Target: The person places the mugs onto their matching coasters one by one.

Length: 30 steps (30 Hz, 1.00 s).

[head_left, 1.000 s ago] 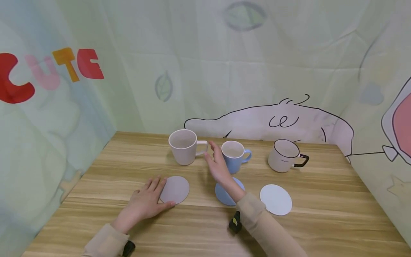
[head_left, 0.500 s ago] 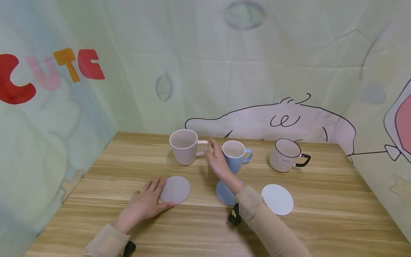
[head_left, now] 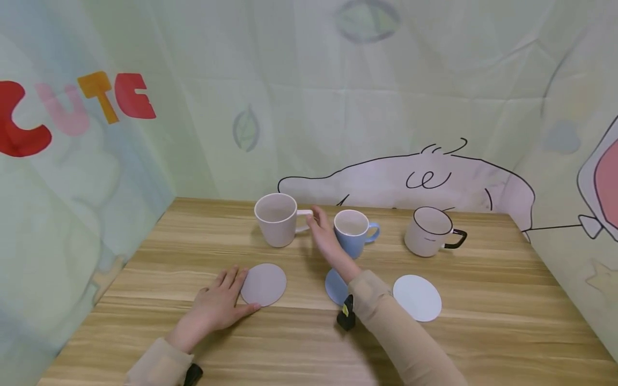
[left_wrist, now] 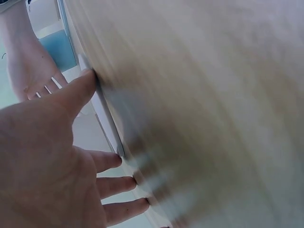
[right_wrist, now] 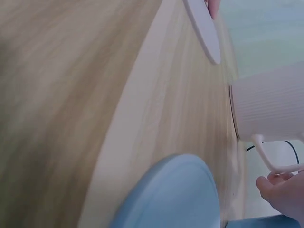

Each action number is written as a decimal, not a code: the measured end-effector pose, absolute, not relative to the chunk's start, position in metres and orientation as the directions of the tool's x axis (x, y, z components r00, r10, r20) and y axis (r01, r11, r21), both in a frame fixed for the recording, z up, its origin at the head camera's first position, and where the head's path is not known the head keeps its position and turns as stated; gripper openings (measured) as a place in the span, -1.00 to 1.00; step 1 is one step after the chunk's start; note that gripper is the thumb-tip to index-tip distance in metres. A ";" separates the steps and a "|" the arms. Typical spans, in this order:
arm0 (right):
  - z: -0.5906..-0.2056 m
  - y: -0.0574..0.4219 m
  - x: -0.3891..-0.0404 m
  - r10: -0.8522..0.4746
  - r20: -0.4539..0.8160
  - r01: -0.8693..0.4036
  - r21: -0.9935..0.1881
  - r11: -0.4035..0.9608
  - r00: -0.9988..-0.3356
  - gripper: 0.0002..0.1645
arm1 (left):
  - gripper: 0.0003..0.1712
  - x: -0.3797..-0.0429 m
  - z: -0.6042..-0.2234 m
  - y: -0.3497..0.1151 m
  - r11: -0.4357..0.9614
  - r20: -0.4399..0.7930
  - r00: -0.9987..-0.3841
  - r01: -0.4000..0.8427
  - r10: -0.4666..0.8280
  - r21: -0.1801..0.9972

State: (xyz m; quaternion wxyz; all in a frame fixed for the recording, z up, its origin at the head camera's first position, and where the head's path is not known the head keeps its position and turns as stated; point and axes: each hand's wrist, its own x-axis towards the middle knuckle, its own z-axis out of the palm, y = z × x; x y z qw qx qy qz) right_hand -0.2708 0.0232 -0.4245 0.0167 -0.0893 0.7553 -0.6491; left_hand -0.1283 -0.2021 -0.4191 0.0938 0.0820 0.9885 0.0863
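Note:
In the head view, a pale pinkish-grey mug (head_left: pixel 277 222) stands upright at the back left, its handle pointing right. My right hand (head_left: pixel 327 237) is at that handle; thumb and fingers close on it in the right wrist view, where the mug's ribbed wall (right_wrist: pixel 270 102) shows. Fingers straight and spread, my left hand (head_left: pixel 219 301) lies on the table, fingertips and thumb against the edge of a round pinkish-grey coaster (head_left: pixel 263 285). A blue mug (head_left: pixel 351 238) stands just right of my right hand. Below it, the forearm partly hides a blue coaster (head_left: pixel 335 287).
A white mug (head_left: pixel 427 236) with a dark rim and black handle stands at the right, behind a round white coaster (head_left: pixel 417 298). The wooden table (head_left: pixel 289 343) meets printed cloth (head_left: pixel 309 107) at its back and sides.
My right hand has moved slightly left and its thumb and fingers have closed in on the pinkish-grey mug's handle. The left hand has barely moved. The mugs and coasters stay in place.

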 end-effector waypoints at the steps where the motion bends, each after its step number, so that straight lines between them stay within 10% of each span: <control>1: -0.425 0.022 -0.272 -0.157 0.083 -0.104 -0.987 0.126 -0.984 -0.41 | 0.05 -0.128 -0.419 -0.202 0.972 -0.172 -0.969 0.144 0.177 0.187; 21: -0.421 0.002 -0.292 -0.007 -0.046 0.046 -0.998 -0.050 -0.999 -0.76 | 0.05 -0.128 -0.417 -0.200 0.979 -0.207 -0.967 0.116 0.150 0.168; 30: -0.431 0.003 -0.302 -0.021 -0.078 0.080 -0.992 -0.097 -0.997 -0.58 | 0.05 -0.127 -0.418 -0.201 0.980 -0.222 -0.964 0.114 0.149 0.166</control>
